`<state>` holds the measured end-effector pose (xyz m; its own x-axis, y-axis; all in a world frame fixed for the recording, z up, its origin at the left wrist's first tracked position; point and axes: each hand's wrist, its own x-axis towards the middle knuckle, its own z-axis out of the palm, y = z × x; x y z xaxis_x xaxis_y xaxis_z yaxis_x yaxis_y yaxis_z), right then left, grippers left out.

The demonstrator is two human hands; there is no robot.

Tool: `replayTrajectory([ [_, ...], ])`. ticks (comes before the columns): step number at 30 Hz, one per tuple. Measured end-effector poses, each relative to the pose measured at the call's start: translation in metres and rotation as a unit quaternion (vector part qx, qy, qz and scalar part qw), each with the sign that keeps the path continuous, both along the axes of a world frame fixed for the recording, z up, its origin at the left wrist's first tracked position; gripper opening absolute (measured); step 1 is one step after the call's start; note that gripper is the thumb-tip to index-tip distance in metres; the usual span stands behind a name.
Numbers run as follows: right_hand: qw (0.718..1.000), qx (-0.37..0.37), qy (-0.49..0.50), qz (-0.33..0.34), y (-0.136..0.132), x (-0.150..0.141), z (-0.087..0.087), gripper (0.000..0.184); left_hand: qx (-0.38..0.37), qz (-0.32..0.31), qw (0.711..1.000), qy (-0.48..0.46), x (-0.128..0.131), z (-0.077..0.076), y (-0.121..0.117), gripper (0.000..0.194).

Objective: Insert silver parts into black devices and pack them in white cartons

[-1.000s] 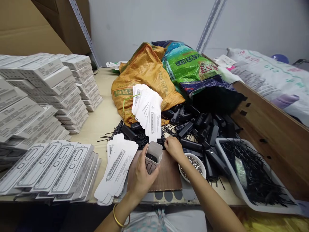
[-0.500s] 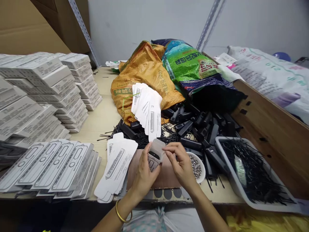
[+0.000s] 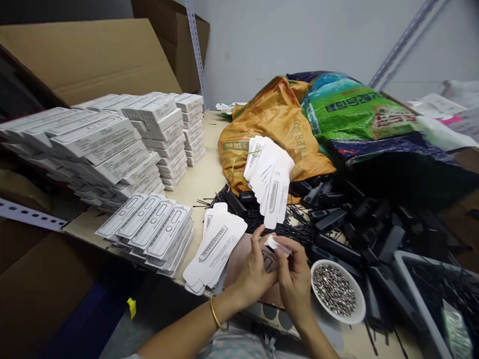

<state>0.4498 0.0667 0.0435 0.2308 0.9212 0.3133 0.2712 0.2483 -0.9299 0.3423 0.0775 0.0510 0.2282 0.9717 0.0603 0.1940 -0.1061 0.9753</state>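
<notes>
My left hand (image 3: 249, 274) is closed round a narrow white printed box (image 3: 268, 260), held end-up above a brown board (image 3: 236, 264). The fingers of my right hand (image 3: 294, 274) pinch the white end flap (image 3: 275, 243), which is bent over the box's opening. What lies inside the box is hidden now. Just left of my hands is a fanned pile of flat printed cartons (image 3: 215, 249). Another fan of flat cartons (image 3: 271, 179) leans on the orange sack beyond them. A white bowl of small metal pieces (image 3: 335, 289) stands beside my right hand.
Stacked boxes (image 3: 145, 134) fill the left side, with a lower row of boxes (image 3: 157, 224) in front. An orange sack (image 3: 269, 119) and a green bag (image 3: 355, 109) lie behind. Black plastic parts (image 3: 344, 234) and a white bin (image 3: 415, 284) are on the right.
The view has swung left. The flap stood up and a black item showed inside the box; now my right fingers have bent the flap over the opening.
</notes>
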Motion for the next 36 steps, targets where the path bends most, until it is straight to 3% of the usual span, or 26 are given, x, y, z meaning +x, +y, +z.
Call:
replayTrajectory([
  [4,0.996,-0.078,0.032,-0.01,0.011,0.012,0.0,0.028,0.001,-0.012,1.0,-0.004,0.005,-0.002,0.001,0.083],
  [7,0.996,-0.089,0.023,-0.008,0.011,0.013,0.001,0.025,0.007,-0.023,1.0,-0.007,0.005,-0.003,0.002,0.085],
  [12,0.989,0.107,-0.098,0.008,-0.001,-0.003,0.003,0.02,0.018,-0.028,0.999,-0.01,-0.001,-0.001,0.001,0.066],
  [14,0.984,0.136,-0.118,0.012,-0.003,-0.006,0.003,0.024,0.02,-0.025,0.999,-0.005,-0.001,-0.002,0.002,0.059],
  [21,1.0,-0.022,0.007,-0.004,0.001,0.007,0.007,0.027,0.035,-0.014,0.999,0.033,0.004,-0.004,0.005,0.069],
  [26,0.995,0.048,-0.089,0.003,-0.009,0.003,0.013,0.02,0.024,-0.048,0.998,0.037,-0.001,-0.005,0.001,0.064],
  [31,0.988,0.091,-0.128,0.013,-0.013,-0.005,0.015,0.019,0.004,-0.023,1.0,0.004,-0.002,-0.005,-0.003,0.058],
  [36,0.994,0.043,-0.093,0.027,-0.007,0.008,0.014,0.048,0.031,-0.025,0.999,0.032,-0.002,-0.003,0.002,0.067],
])
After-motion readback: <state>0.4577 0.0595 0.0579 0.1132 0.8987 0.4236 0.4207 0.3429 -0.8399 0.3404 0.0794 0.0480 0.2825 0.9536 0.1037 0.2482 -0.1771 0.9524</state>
